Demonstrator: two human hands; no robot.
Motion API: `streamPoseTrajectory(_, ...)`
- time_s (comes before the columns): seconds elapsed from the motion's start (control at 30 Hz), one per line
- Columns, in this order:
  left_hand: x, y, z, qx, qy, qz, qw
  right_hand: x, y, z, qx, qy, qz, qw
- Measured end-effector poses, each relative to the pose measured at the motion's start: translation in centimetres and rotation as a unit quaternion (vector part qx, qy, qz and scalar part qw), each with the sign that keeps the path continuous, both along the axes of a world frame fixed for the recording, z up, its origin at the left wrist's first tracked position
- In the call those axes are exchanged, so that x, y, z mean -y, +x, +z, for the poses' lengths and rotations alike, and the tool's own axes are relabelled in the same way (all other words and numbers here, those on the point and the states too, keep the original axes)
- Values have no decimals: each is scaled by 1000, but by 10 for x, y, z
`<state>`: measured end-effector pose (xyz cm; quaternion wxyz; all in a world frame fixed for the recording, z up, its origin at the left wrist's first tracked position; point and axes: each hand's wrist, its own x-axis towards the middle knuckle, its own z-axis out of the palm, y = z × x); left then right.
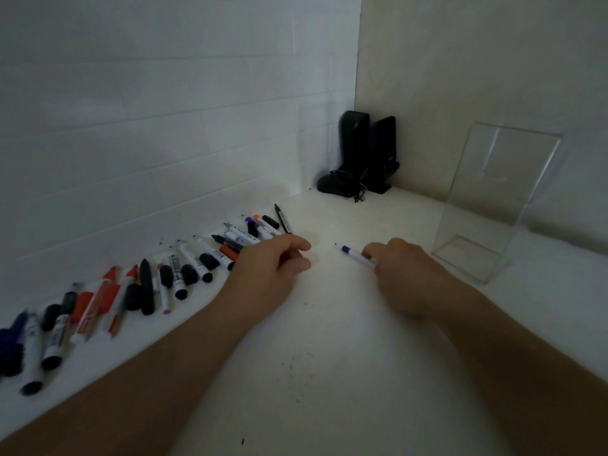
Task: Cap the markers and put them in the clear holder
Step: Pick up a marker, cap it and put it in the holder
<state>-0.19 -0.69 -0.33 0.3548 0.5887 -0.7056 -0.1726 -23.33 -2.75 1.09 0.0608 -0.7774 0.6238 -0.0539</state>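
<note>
My right hand (399, 271) grips a thin white marker (357, 255) with a blue collar, uncapped, its tip pointing left over the white table. My left hand (273, 268) rests on the table beside it with its fingers curled; whether it holds a cap is hidden. A long row of markers (184, 268) and loose caps, black, red, orange, blue and pink, lies along the wall to the left, partly under my left hand. The clear holder (493, 205) stands upright at the right, just beyond my right hand, with nothing visible inside it.
Two black speakers (365, 156) with a cable stand in the far corner. A white brick wall runs along the left and a plain wall behind the holder. The white table (329, 357) has small dark specks.
</note>
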Motion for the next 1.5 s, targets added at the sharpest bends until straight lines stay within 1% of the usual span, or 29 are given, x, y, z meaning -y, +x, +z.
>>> streamPoseTrajectory(0.03,0,1,1,-25,-4,0,1000,0,1,-1,9,-8,-5,1000)
streamPoseTrajectory(0.13,1,4,1,-91,-14,3,996,3,2,-2,90,-27,-22,995)
streamPoseTrajectory(0.2,1,6,1,-127,-16,10,992,8,0,-3,174,-15,-27,984)
streamPoseTrajectory(0.27,2,6,1,-145,-11,15,989,9,-3,0,278,-11,-36,960)
streamPoseTrajectory(0.3,2,7,1,-151,-7,19,988,9,-4,1,308,-22,-35,951)
streamPoseTrajectory(0.37,3,8,1,-158,-3,28,987,6,-4,2,333,-40,-17,942)
streamPoseTrajectory(0.5,0,9,1,-172,-8,27,985,1,1,-1,398,-14,21,917)
streamPoseTrajectory(0.57,-1,9,2,-172,-9,16,985,-2,5,-1,392,-18,28,920)
streamPoseTrajectory(0.67,-1,7,2,-139,-16,6,990,-6,11,1,335,-49,38,940)
streamPoseTrajectory(0.73,-2,6,4,-127,-14,1,992,-7,12,0,315,-59,41,946)
streamPoseTrajectory(0.9,-5,3,4,-105,-19,-9,994,-5,12,-5,310,-65,35,948)
streamPoseTrajectory(1.03,-5,1,3,-40,-43,-13,998,-4,10,-5,292,-66,34,953)
streamPoseTrajectory(1.17,-4,1,1,3,-75,-9,997,-5,8,-5,280,-89,39,955)
streamPoseTrajectory(1.3,-2,-1,-1,91,-109,-29,989,-7,11,-5,249,-107,53,961)
streamPoseTrajectory(1.4,-3,-3,1,85,-101,-18,991,-7,13,-4,238,-122,59,962)
streamPoseTrajectory(1.5,-4,-3,3,52,-56,2,997,-6,14,-4,258,-125,53,957)
